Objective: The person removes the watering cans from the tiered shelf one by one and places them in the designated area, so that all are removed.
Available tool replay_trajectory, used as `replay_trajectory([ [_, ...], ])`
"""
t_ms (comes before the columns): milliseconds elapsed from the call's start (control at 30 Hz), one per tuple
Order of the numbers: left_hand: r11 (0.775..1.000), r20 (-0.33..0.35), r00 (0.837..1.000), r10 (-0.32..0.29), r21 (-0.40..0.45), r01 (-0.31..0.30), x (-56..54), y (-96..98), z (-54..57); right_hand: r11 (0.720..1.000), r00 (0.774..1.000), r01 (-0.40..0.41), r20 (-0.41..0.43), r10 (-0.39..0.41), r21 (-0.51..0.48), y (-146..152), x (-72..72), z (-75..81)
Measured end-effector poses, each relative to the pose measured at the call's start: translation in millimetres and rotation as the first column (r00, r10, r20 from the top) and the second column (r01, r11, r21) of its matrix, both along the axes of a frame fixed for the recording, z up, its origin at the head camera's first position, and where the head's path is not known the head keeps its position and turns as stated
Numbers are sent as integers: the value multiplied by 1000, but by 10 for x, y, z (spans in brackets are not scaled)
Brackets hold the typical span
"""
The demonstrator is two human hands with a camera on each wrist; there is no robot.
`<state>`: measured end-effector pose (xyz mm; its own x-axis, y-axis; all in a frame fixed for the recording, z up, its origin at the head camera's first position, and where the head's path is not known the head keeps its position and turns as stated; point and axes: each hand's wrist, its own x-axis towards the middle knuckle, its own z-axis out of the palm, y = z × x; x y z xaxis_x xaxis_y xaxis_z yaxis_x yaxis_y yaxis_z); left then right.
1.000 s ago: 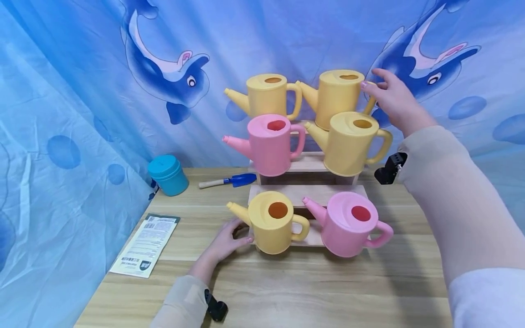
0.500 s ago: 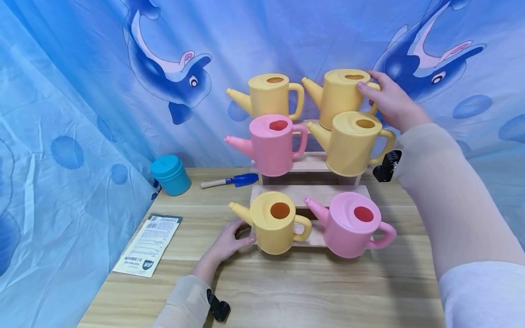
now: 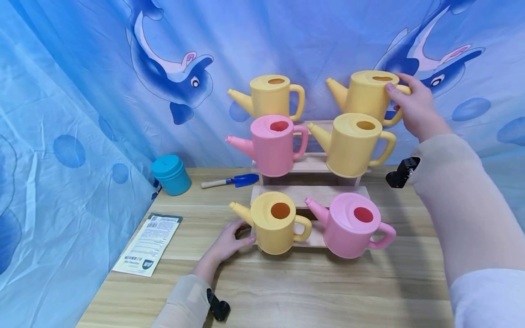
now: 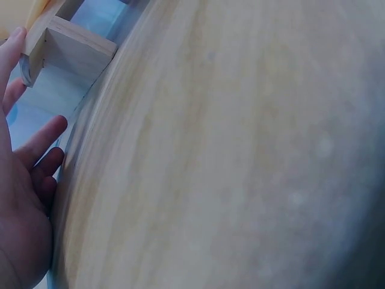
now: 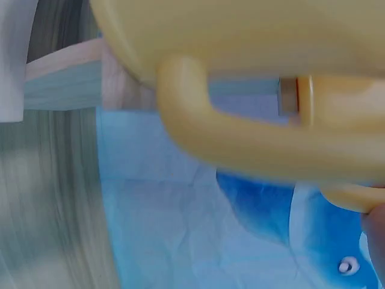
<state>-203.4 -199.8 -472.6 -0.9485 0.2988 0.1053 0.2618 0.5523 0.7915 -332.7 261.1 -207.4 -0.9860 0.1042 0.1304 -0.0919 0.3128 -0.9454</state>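
My right hand (image 3: 420, 107) grips the handle of a yellow watering can (image 3: 367, 95) at the back right, above the top tier. In the right wrist view a blurred yellow handle (image 5: 271, 147) crosses close to the camera. My left hand (image 3: 225, 243) holds the left end of the wooden stepped stand (image 3: 316, 196) at its bottom tier, the thumb at the front edge. Another yellow can (image 3: 270, 98) stands at the back left. A pink can (image 3: 271, 148) and a yellow can (image 3: 352, 148) occupy the middle. At the front are a yellow can (image 3: 272, 228) and a pink can (image 3: 348, 228).
Left of the stand, a small blue trowel (image 3: 244, 180) with a wooden handle lies on the table (image 3: 311, 291). A teal lidded tub (image 3: 170, 175) stands by the curtain (image 3: 82, 114). Nearer lies a printed packet (image 3: 147, 246). The dolphin-patterned curtain hangs close behind the stand.
My right hand has closed on the back right yellow can's handle. The can has first shifted slightly, then moved clearly to the right with it. My left hand stays on the stand.
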Motion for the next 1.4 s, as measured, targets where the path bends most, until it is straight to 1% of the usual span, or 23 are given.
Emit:
replay_trajectory([
  [100,1000,7,1000,-4,0,4,2,-2,1,997,999,22,-36,-25,-70,130,27,-41],
  [233,1000,19,1000,-5,8,5,11,8,34,993,996,57,-59,-63,-99,305,95,-97],
  [267,1000,15,1000,-13,8,12,28,21,83,991,995,70,-56,-77,-110,347,114,-113],
  [400,999,14,999,-40,10,39,100,63,284,965,992,105,-42,-119,-240,502,191,-198],
  [467,999,7,999,-54,5,54,131,70,358,958,991,123,-21,-133,-260,566,226,-261],
  [500,998,7,998,-56,5,56,131,62,356,960,990,130,-15,-138,-248,594,241,-300],
  [600,999,1,999,-52,10,52,71,18,222,965,986,165,11,-166,-206,664,276,-453],
  [700,999,-7,999,-39,9,39,1,-26,66,959,980,197,19,-197,-204,714,306,-671],
  [733,999,-5,1000,-31,9,31,-21,-39,16,954,979,204,24,-204,-218,725,315,-753],
  [767,1000,-6,1000,-28,4,28,-27,-44,4,950,977,211,21,-212,-229,731,323,-840],
  [833,1000,-7,1000,-23,1,23,-32,-48,-10,948,973,229,31,-228,-223,738,342,-1012],
  [900,1000,-5,1000,-19,-3,19,-33,-44,-12,948,967,255,44,-251,-191,730,351,-1173],
  [1067,1000,-3,1000,-15,-8,15,-22,-27,-2,914,951,308,86,-296,-265,675,355,-1492],
  [1133,1000,0,1000,-12,-10,12,-18,-21,1,904,947,321,100,-305,-281,649,358,-1589],
  [1200,1000,5,1000,-13,-4,13,-14,-16,5,905,944,331,112,-312,-268,625,365,-1673],
  [1300,1000,7,1000,-13,-3,13,-12,-8,7,914,937,348,114,-331,-206,599,374,-1782],
  [1400,1000,11,1000,-15,0,15,-9,-4,5,916,928,371,95,-360,-152,574,384,-1872],
])
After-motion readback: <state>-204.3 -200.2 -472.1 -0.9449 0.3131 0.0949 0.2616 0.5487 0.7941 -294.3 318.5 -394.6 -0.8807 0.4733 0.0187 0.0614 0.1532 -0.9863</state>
